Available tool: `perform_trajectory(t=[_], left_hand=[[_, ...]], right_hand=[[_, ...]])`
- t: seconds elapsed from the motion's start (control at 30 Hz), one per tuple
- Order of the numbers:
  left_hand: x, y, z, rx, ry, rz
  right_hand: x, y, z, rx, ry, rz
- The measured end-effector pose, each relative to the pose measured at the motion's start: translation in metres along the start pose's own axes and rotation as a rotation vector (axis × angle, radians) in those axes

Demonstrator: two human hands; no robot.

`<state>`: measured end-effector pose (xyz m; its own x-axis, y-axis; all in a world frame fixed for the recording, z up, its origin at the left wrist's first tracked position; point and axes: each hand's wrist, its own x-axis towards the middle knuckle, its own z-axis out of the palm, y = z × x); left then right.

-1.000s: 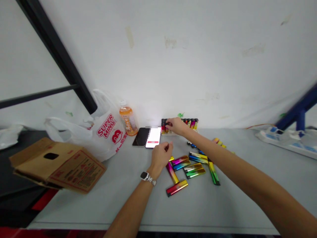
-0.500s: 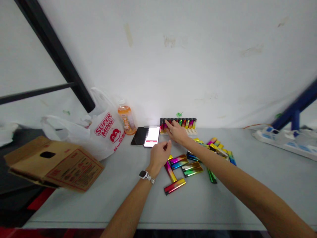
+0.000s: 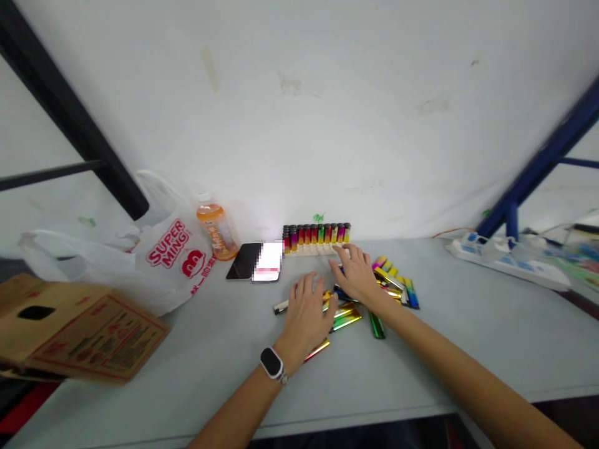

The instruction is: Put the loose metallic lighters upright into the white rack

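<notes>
Here, spreads left hand [image 3: 306, 317] and right hand [image 3: 358, 274], both unclenched, over loose metallic lighters [image 3: 347, 321] on the table [image 3: 210, 349], near upright lighters [image 3: 321, 234] in a white tray [image 3: 309, 250]; reads “SUPER MING” on a carrier bag [image 3: 159, 277].

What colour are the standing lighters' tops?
The standing lighters have black tops; the head view shows them best.

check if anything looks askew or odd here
The cardboard box sits askew at the left edge of the table, seemingly overhanging it. Loose lighters lie at mixed angles around the left hand and right hand, unlike the upright lighters in the pale tray.
</notes>
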<state>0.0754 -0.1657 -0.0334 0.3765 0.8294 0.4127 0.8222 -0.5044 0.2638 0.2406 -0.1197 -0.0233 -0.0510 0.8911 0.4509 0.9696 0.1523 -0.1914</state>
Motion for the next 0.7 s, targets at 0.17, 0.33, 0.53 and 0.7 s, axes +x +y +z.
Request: perform_trajectory(t=[0.17,0.33,0.53,0.7], left_hand=[[0.003,0.011,0.021,0.044,-0.116,0.055],[0.033,-0.003,0.031,0.064,-0.162,0.085],[0.068,-0.012,0.035,-0.002,-0.135,0.14],[0.078,-0.008,0.022,0.019,-0.09,0.099]], right_hand=[[-0.021,0.021,-0.002,-0.077,-0.134,0.077],[-0.021,0.016,0.008,-0.051,-0.21,0.022],[-0.004,0.01,0.014,0.028,-0.199,-0.007],[0.002,0.007,0.006,0.082,-0.139,0.056]])
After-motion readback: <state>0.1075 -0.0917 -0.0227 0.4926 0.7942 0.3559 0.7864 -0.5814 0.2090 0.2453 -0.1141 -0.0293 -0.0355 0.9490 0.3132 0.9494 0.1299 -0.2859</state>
